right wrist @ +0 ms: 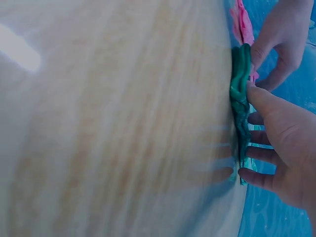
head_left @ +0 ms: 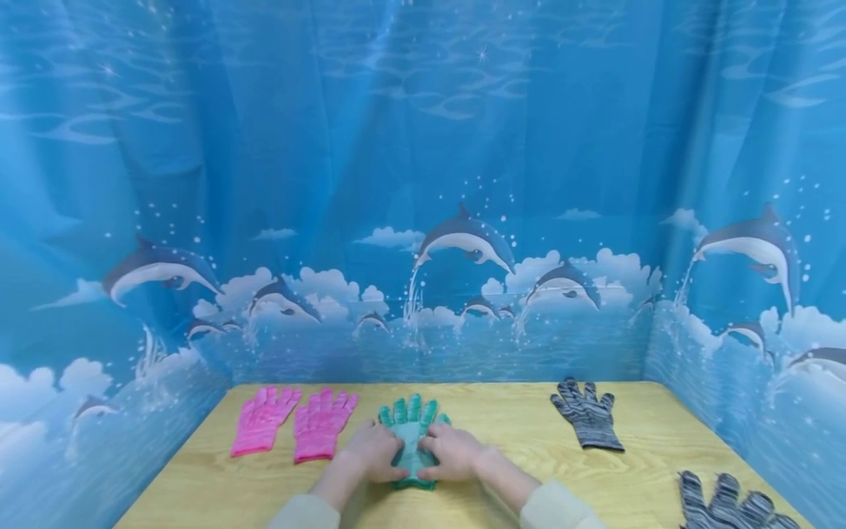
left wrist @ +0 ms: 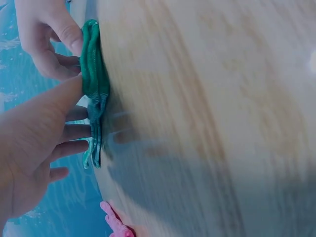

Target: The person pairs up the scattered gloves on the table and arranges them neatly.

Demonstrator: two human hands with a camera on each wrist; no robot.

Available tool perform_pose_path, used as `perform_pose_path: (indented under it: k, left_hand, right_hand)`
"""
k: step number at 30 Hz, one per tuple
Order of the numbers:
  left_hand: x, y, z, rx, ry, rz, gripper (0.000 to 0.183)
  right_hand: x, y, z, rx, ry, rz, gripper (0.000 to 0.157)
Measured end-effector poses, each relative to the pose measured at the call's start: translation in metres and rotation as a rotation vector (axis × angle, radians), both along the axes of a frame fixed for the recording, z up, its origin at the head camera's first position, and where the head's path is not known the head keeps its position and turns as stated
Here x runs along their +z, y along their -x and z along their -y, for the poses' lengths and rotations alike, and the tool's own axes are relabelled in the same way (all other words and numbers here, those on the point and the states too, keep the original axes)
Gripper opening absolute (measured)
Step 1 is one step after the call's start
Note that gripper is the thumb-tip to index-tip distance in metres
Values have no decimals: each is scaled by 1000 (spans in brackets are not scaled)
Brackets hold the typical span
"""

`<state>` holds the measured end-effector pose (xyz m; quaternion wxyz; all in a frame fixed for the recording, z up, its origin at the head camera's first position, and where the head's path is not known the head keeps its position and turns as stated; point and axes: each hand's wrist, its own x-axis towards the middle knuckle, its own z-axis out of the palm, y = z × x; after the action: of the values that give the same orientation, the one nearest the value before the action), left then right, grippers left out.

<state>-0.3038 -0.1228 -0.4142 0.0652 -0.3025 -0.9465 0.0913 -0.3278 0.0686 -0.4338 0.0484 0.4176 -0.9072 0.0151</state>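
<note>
A green knitted glove (head_left: 411, 448) with a paler palm lies flat at the middle of the table, fingers pointing away from me. From the side, in the left wrist view, the green fabric (left wrist: 94, 69) shows several layers on the tabletop. My left hand (head_left: 375, 451) rests on its left edge, fingers spread and fairly straight, thumb at the cuff end. On the opposite edge my right hand (head_left: 454, 451) touches the glove the same way, as the right wrist view shows of the green fabric (right wrist: 241, 98) and right hand (right wrist: 286, 138).
Two pink gloves (head_left: 264, 422) (head_left: 322, 426) lie side by side at the back left of the wooden table (head_left: 509, 419). A grey-black glove (head_left: 588, 417) is at the back right, another grey-black glove (head_left: 730, 507) at the front right. A blue dolphin-print curtain (head_left: 423, 147) surrounds the table.
</note>
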Motion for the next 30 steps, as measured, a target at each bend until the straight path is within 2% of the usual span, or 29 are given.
perform_pose_path:
  k: [4, 11, 18, 22, 26, 30]
  left_hand:
    - [-4, -1, 0, 22, 15, -9, 39]
    - [-10, -3, 2, 72, -8, 28, 49]
    - [-8, -7, 4, 25, -15, 6, 38]
    - [-6, -7, 4, 4, -12, 18, 32]
    - [-7, -8, 7, -6, -36, 11, 29]
    - [-7, -9, 14, -29, -133, 42, 23]
  right_hand:
    - [-2, -3, -1, 19, -7, -53, 47]
    - [0, -9, -3, 55, -38, -153, 42]
    - [2, -14, -3, 173, -4, -269, 24]
    - [3, -17, -1, 186, 14, -257, 21]
    - [3, -20, 2, 151, 16, -219, 19]
    - [6, -20, 5, 124, -11, -179, 20]
